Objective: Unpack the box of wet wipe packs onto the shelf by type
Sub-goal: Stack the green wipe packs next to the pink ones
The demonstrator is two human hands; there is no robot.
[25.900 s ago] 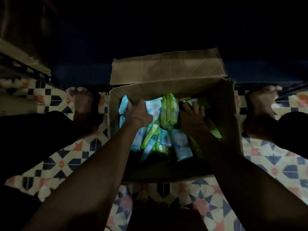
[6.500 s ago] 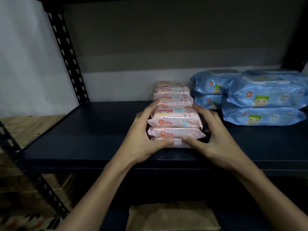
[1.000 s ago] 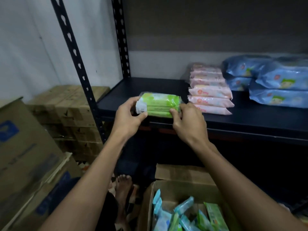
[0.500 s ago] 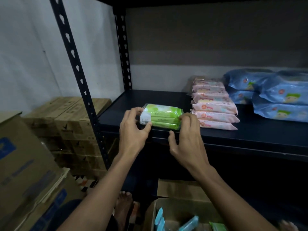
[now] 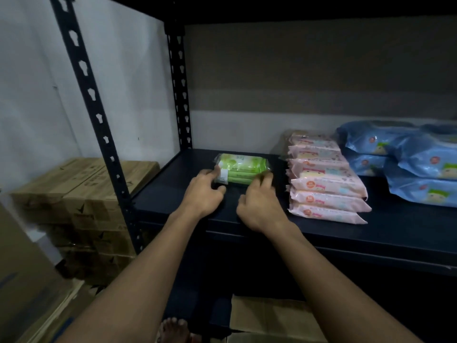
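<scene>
A bundle of green wet wipe packs (image 5: 241, 167) lies flat on the dark shelf (image 5: 170, 194), left of a stack of pink packs (image 5: 324, 184). My left hand (image 5: 202, 194) has its fingers on the bundle's left end and its thumb under the front edge. The fingertips of my right hand (image 5: 259, 204) curl on the bundle's front right corner. Large blue packs (image 5: 415, 164) are piled at the right. Only a flap of the cardboard box (image 5: 267, 315) shows below the shelf; its contents are out of view.
A perforated black upright (image 5: 99, 120) stands at the shelf's left front corner, another (image 5: 180, 95) at the back. Brown cartons (image 5: 81, 189) are stacked left of the shelf, a larger carton (image 5: 22, 280) is nearer me. My foot (image 5: 173, 330) is on the floor.
The green bundle has gone from the shelf's front edge deeper onto the shelf, close beside the pink stack. Both hands followed it forward, and my view rose, so the box is mostly out of sight.
</scene>
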